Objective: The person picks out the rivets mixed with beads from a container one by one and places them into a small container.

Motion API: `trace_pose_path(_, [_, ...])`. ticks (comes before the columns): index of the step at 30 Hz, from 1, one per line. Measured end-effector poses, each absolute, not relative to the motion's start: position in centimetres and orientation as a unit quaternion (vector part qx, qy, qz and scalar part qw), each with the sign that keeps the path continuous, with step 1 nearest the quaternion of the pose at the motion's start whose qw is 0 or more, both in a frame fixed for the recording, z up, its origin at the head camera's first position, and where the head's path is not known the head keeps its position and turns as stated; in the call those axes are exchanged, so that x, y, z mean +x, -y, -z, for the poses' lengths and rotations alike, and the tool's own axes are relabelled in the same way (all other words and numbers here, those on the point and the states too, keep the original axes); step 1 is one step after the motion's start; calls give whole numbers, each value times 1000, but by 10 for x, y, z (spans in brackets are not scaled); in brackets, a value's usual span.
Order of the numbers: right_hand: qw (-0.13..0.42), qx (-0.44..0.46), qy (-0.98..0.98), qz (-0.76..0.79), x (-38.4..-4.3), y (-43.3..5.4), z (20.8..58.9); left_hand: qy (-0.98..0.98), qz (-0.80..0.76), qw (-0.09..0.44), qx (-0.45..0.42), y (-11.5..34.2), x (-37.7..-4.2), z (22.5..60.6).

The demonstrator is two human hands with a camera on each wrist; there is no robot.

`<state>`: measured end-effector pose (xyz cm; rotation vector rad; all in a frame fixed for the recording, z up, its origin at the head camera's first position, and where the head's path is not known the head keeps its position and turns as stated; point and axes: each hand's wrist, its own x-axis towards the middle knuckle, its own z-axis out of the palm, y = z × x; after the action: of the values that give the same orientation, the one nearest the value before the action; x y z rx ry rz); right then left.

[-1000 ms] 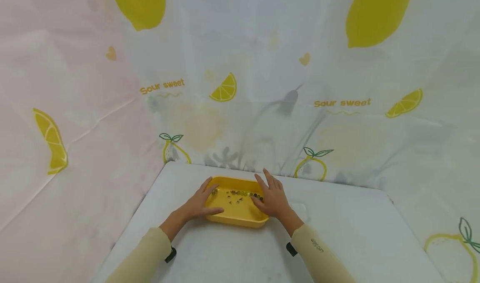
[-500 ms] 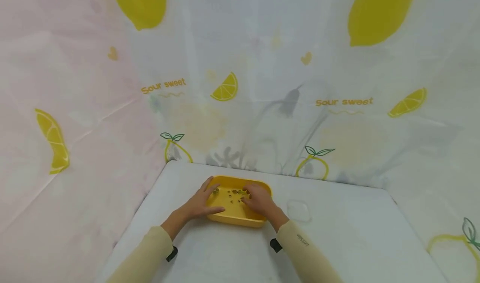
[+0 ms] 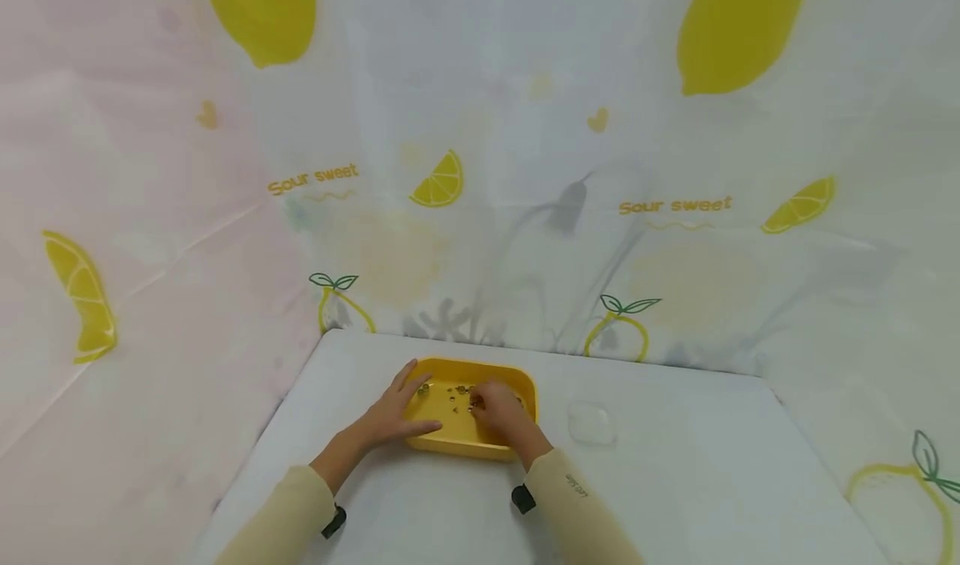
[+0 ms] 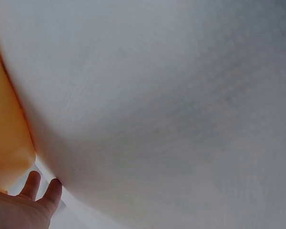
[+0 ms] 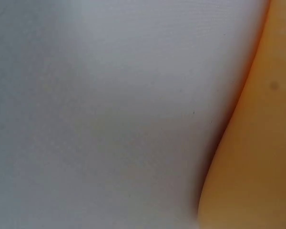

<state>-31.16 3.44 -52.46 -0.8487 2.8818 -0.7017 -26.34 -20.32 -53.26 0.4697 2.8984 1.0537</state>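
Note:
A shallow yellow tray (image 3: 468,447) holds several small round beads (image 3: 453,399), some shiny, some greenish. My left hand (image 3: 386,415) lies at the tray's left end, thumb and fingers spread over the rim; in the left wrist view two of its fingers (image 4: 52,193) stretch out beside the tray wall (image 4: 7,129). My right hand (image 3: 504,411) reaches inside from the right, fingers curled down, thumb and fingertips closing around small dark beads near the tray's middle. That hand covers part of the bead row. The right wrist view shows only the tray's side (image 5: 257,143) and tabletop.
A clear, flat square lid-like piece (image 3: 592,423) lies on the white table (image 3: 675,457) right of the tray. Behind the table hangs a lemon-print cloth (image 3: 517,282), and a pinkish cloth (image 3: 150,298) stands along the left side.
My right hand has moved left from the tray's right rim into its middle, and its spread fingers have curled together at the beads. The left hand keeps its place at the tray.

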Motion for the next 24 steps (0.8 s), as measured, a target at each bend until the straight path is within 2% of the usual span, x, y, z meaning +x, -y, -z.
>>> trace_pose_path(10, [70,-213,-926,305,-316,-30,534,-926,-348,7,144,204,-261,537])
trace_pose_path(24, [67,-227,-917,321,-314,-33,532,-925,-348,-11,153,202,-262,538])
